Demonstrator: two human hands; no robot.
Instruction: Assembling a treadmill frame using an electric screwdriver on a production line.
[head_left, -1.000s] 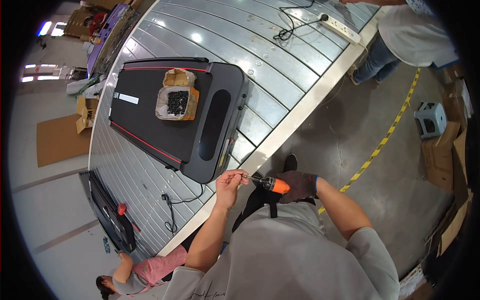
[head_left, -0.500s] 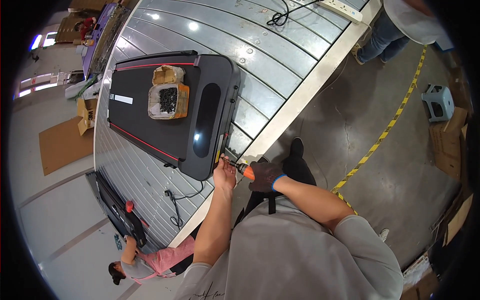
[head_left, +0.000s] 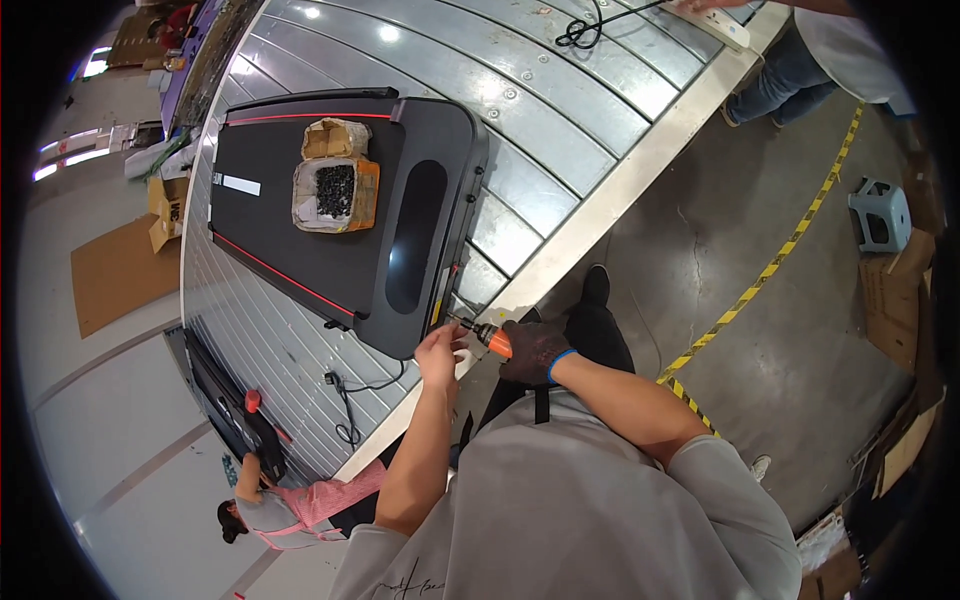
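Note:
A black treadmill (head_left: 330, 250) with red side stripes lies flat on a ribbed metal bench (head_left: 560, 110). My right hand (head_left: 535, 350), in a dark glove, grips an orange and black power screwdriver (head_left: 490, 338) whose tip points at the treadmill's near edge. My bare left hand (head_left: 438, 350) is pinched at the tip of the tool, right by that edge; what its fingers hold is too small to see. On the treadmill's belt sit an open cardboard box of small black parts (head_left: 335, 195) and a second smaller box (head_left: 335, 138).
Another treadmill (head_left: 225, 395) lies further left on the bench, with a person in a pink top (head_left: 300, 495) working at it. A loose black cable (head_left: 350, 410) lies between. Another person (head_left: 810, 50) stands at the far right. A yellow floor stripe (head_left: 770, 270), a grey stool (head_left: 880, 215) and cardboard boxes (head_left: 895, 300) are on the right.
Both hands have moved from in front of my chest up to the treadmill's near edge, bringing the screwdriver tip against it. My view has shifted closer over the bench.

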